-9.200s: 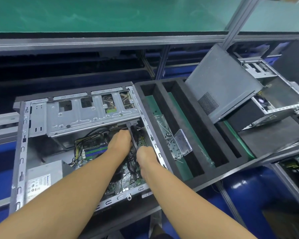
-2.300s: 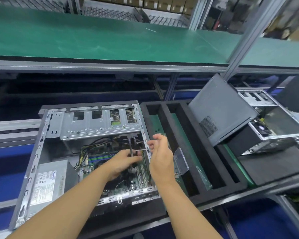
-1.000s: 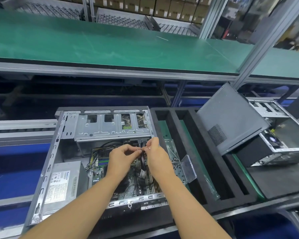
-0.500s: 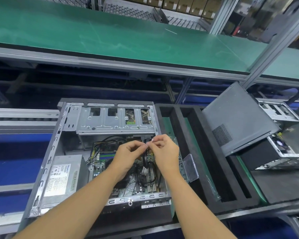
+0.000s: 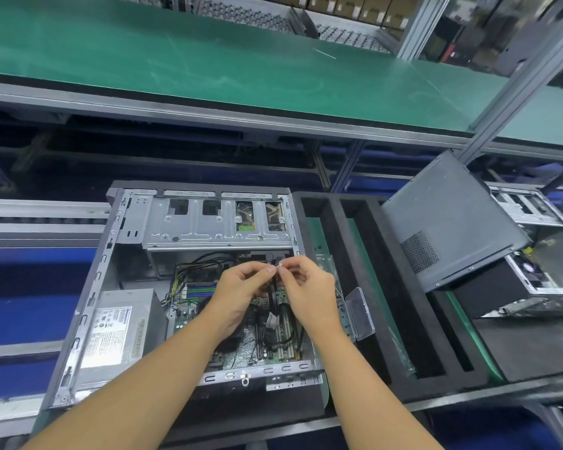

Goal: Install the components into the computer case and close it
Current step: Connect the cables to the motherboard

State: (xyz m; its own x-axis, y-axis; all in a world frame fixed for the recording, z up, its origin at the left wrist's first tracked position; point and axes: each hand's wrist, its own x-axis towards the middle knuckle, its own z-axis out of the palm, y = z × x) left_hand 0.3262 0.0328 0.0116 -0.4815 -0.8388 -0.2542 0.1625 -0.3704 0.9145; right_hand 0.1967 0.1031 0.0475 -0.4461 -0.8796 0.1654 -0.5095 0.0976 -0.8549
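An open computer case point(image 5: 88, 306) lies on its side in front of me, with its motherboard point(image 5: 257, 339), grey power supply point(image 5: 117, 329) and metal drive cage point(image 5: 215, 225) showing. My left hand point(image 5: 244, 293) and right hand point(image 5: 306, 290) meet above the motherboard, just below the drive cage. Both pinch a small whitish connector piece point(image 5: 278, 265) on a black cable point(image 5: 273, 297) that hangs down into the case. The dark grey side panel point(image 5: 446, 216) leans tilted at the right.
A black foam tray point(image 5: 390, 319) with long slots sits right of the case; a clear plastic piece point(image 5: 359, 313) and bagged parts lie at its left edge. Another open case point(image 5: 540, 274) is at far right. A green shelf point(image 5: 208, 60) runs above.
My hands rose from deep in the case; the right one briefly lifted alone, then both came together pinching the cable's end. Over the last half second they barely moved.
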